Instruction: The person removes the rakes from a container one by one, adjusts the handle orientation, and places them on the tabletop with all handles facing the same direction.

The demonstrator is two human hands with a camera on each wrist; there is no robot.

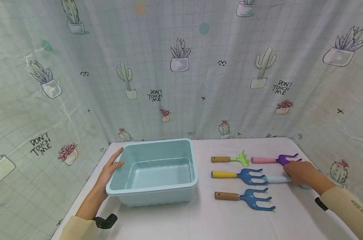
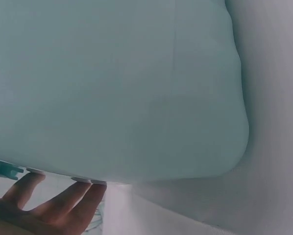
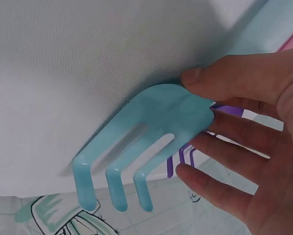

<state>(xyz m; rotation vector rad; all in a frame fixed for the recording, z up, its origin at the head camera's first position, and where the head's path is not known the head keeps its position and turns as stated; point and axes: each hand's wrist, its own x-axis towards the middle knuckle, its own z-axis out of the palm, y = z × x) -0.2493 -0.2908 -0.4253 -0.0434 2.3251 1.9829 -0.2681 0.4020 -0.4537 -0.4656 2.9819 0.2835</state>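
Note:
A pale blue plastic basin stands on the left of the table. At its left side my left hand grips the rim, thumb over the edge; in the left wrist view the fingers reach up along the outer wall. Far to the right, my right hand holds a light blue hand rake where the head begins, thumb at one edge and fingers at the other. Its pale handle points left. Just beyond lies a purple hand rake with a pink handle.
Left of my right hand lie a small green rake with a wooden handle, a blue rake with a yellow handle, and another blue rake with a wooden handle. A cactus-print curtain surrounds the white table.

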